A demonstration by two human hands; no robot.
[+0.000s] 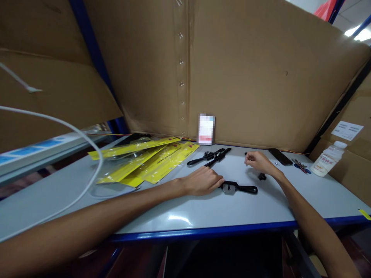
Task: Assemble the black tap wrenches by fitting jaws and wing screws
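My left hand (205, 180) is closed round one handle of a black spokeshave (246, 189) close to the table's front. The spokeshave's metal blade plate and its other handle show to the right of my fingers. My right hand (256, 162) hovers over the table further right, fingers pinched; anything between them is too small to make out. Just below that hand lies a small black knob-like part (262, 177). Behind my left hand, two more black spokeshaves (215, 155) lie crossed.
Yellow packaging sleeves (165, 162) with clear plastic are spread on the left, near a looping white cable (100, 154). A blurred-out upright screen (206, 129) leans on the cardboard wall (246, 77). At right are a dark phone-like slab (280, 156), scissors-like tools (301, 166) and a bottle (327, 159).
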